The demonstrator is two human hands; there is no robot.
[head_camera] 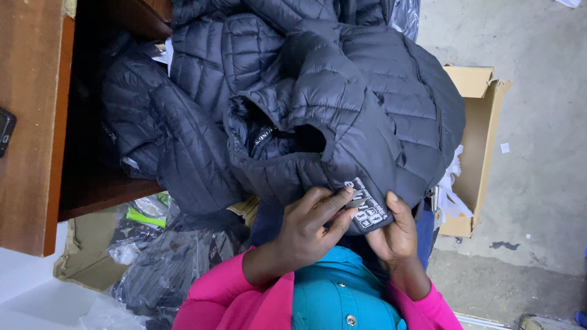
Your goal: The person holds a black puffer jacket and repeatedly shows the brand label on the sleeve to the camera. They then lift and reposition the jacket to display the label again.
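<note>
Jacket (367, 110) – hem label (369, 212) pinched by left hand (309, 229) fingers | right hand (391, 235) grips hem, fingertips hidden

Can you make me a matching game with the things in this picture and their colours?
Things:
1. puffy jacket
2. cardboard box
3. sleeve
4. wooden shelf

Colours:
A. pink
B. reddish brown
C. black
D. tan

Pairs: 1-C, 2-D, 3-A, 4-B

The left hand and right hand both pinch the jacket's edge.
</note>
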